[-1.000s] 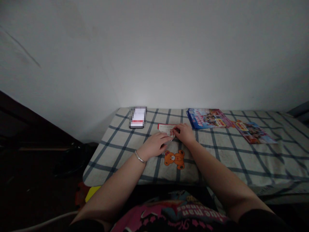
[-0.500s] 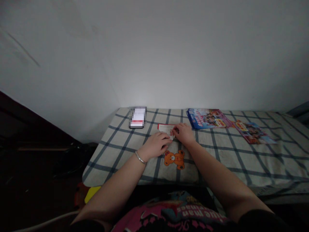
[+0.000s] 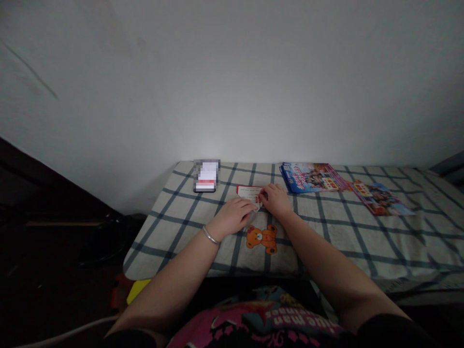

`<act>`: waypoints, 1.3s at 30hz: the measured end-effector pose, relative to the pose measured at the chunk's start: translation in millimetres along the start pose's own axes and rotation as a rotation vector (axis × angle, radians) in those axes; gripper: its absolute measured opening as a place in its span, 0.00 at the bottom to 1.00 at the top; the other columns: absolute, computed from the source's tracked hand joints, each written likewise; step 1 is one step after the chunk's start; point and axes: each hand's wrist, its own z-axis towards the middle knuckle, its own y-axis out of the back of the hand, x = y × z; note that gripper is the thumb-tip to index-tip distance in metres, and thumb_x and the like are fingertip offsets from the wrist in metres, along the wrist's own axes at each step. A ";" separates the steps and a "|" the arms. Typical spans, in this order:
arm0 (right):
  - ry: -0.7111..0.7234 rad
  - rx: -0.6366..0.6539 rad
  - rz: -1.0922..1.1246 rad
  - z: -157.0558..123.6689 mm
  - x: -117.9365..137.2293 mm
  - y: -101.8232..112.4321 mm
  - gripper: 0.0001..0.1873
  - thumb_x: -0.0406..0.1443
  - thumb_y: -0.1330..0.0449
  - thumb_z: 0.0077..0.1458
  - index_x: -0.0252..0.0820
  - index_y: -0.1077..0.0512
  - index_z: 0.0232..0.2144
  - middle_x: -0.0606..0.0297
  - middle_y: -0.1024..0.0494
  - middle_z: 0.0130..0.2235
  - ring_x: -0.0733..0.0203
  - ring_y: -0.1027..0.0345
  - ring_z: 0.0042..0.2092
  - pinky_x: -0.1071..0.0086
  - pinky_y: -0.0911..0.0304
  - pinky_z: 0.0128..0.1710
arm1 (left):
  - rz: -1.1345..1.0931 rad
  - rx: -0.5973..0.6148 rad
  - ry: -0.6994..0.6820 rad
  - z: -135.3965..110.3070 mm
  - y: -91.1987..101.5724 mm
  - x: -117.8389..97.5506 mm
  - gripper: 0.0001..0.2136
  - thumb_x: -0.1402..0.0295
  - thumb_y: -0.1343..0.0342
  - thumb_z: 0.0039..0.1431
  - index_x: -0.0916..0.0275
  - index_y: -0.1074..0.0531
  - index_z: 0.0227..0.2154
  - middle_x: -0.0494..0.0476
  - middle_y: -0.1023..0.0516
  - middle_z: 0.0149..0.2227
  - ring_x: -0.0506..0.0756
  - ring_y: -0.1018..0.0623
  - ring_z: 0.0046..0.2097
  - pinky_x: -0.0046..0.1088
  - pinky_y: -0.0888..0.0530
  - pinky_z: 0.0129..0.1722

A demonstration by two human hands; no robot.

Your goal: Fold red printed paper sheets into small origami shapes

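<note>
Pinching the right side of the paper (image 3: pixel 248 191) between bent fingers and thumb, the right hand (image 3: pixel 276 199) sits at the far right of it, knuckles up, though from where I stand the exact grip is partly hidden. The left hand (image 3: pixel 233 215) lies palm down at the paper's near left side, fingers laid together over the edge, thumb held apart from them. Both touch the paper, so neither is clearly nearer. What counts is how the paper lies between them: its uncovered part is ahead of the left fingertips and to the left of the right ones. Its far edge, trimmed in red, runs left to right, and the near part narrows towards the gap between the hands. I cannot tell its full long axis, because fingers cover much of it.

The paper is on the worktop (image 3: pixel 165 232), which wears a checked cover, and just on the near side of it an orange bear (image 3: pixel 261 239) shows, between the forearms. A lit phone (image 3: pixel 206 176) lies to the left, farther back, near the wall (image 3: pixel 232 82). To the right of the right hand is a stack of flyers (image 3: pixel 311 178), and beyond that a loose flyer (image 3: pixel 386 199) lies slantwise. A bracelet (image 3: pixel 210 235) rings the left wrist.
</note>
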 end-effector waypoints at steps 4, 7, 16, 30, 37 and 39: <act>0.013 -0.001 -0.010 -0.1 -0.2 0.7 0.08 0.40 0.44 0.60 0.44 0.26 0.35 0.59 0.25 0.42 0.52 0.37 0.47 0.61 0.44 0.47 | 0.011 0.006 -0.044 0.2 -0.7 0.2 0.11 0.72 0.47 0.61 0.59 0.26 0.45 0.56 0.25 0.46 0.56 0.28 0.50 0.38 0.30 0.51; 0.013 0.003 -0.015 0.0 0.0 1.3 0.09 0.40 0.44 0.61 0.45 0.26 0.35 0.59 0.25 0.42 0.52 0.37 0.47 0.61 0.43 0.47 | 0.041 0.009 -0.044 0.5 -0.4 -0.8 0.10 0.70 0.47 0.61 0.59 0.26 0.44 0.56 0.25 0.48 0.57 0.28 0.50 0.39 0.30 0.52; 0.014 0.007 -0.038 0.2 0.3 1.0 0.09 0.40 0.44 0.61 0.45 0.26 0.37 0.59 0.25 0.43 0.52 0.37 0.47 0.62 0.43 0.47 | 0.070 0.015 -0.056 1.8 -5.2 -0.4 0.12 0.68 0.45 0.61 0.58 0.27 0.47 0.56 0.26 0.53 0.57 0.31 0.54 0.41 0.33 0.56; 0.009 0.016 -0.136 -2.0 6.6 2.5 0.10 0.40 0.47 0.63 0.45 0.28 0.40 0.57 0.26 0.45 0.50 0.38 0.48 0.61 0.43 0.44 | 0.074 0.024 -0.027 1.4 -1.8 -6.0 0.14 0.65 0.45 0.61 0.57 0.28 0.50 0.54 0.25 0.53 0.59 0.31 0.54 0.42 0.31 0.54; 0.057 0.064 -0.112 10.0 9.1 4.7 0.11 0.38 0.48 0.63 0.43 0.27 0.40 0.56 0.26 0.44 0.51 0.38 0.48 0.61 0.44 0.46 | 0.111 -0.004 -0.032 4.9 -3.5 -5.9 0.12 0.67 0.48 0.63 0.60 0.27 0.47 0.56 0.24 0.51 0.58 0.29 0.53 0.39 0.32 0.56; 0.063 0.051 -0.095 14.0 9.0 3.1 0.11 0.37 0.48 0.63 0.42 0.26 0.40 0.55 0.26 0.44 0.51 0.38 0.47 0.62 0.44 0.47 | 0.138 -0.019 -0.004 5.1 -3.9 -6.1 0.12 0.67 0.48 0.63 0.60 0.27 0.47 0.56 0.25 0.51 0.58 0.29 0.54 0.40 0.33 0.57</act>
